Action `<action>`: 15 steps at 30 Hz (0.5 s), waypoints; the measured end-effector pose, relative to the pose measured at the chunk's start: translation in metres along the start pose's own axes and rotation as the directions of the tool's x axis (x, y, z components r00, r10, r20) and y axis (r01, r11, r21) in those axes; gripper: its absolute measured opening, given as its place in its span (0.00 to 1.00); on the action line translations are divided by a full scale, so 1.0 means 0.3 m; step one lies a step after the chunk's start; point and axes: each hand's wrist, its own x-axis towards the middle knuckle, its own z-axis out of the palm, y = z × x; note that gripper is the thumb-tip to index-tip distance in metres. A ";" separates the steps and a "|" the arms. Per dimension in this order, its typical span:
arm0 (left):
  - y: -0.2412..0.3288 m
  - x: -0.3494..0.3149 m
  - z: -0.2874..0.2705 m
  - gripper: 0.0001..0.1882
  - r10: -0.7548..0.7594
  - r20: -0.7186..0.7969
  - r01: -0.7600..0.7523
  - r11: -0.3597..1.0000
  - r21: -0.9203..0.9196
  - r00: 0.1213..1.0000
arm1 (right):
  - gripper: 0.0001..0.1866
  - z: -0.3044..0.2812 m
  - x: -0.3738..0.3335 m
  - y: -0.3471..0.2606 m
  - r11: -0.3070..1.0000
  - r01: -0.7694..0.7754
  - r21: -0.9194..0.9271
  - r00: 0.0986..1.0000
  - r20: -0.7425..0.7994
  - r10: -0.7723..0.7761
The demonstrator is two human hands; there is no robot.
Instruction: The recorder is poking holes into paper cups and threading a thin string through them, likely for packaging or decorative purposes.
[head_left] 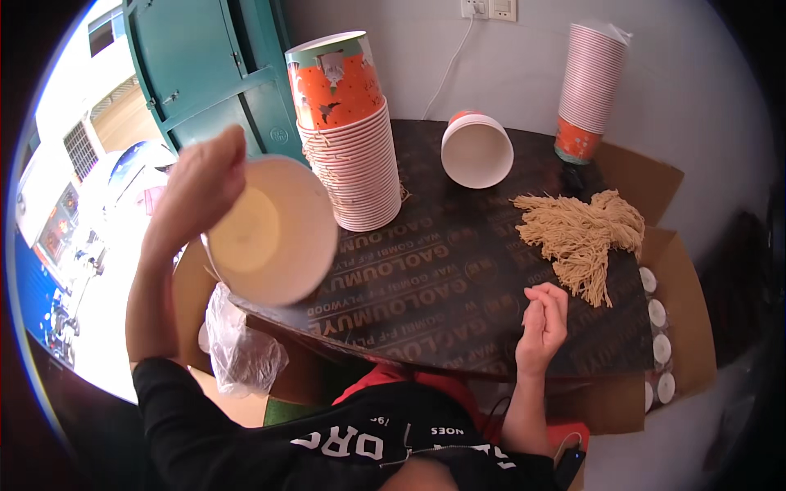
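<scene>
My left hand (214, 184) grips the rim of a large paper bucket (307, 237). That bucket is tipped, its pale inside facing me, just off the table's left edge. Beside it a tall stack of nested paper buckets (360, 176) stands upright, with orange and green print on the top one and loose strings down its side. My right hand (542, 323) hovers over the table's right part, fingers curled together; whatever may be between them is too small to make out. Near it lies a bundle of tan strings (585, 233).
A single paper bucket (477, 151) lies on its side at the back of the dark table (426, 303). A leaning stack of smaller paper cups (591, 90) stands back right. Open cardboard boxes (684, 303) flank the table; a clear plastic bag (237, 348) hangs at the left one.
</scene>
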 end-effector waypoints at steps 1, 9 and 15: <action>-0.039 0.041 -0.025 0.02 0.017 -0.029 -0.014 0.995 0.099 0.999 | 0.09 -0.003 0.002 0.021 1.000 0.029 -0.001 1.000 -0.003 -0.029; -0.304 0.550 -0.011 0.09 0.444 -0.195 -0.164 0.650 0.742 0.875 | 0.10 0.005 -0.015 0.008 0.987 -0.052 0.149 0.999 0.023 0.049; -0.145 0.849 0.146 0.05 0.571 -0.183 -0.199 0.541 0.817 0.801 | 0.11 0.001 -0.034 0.025 0.999 0.047 0.028 0.998 0.040 -0.048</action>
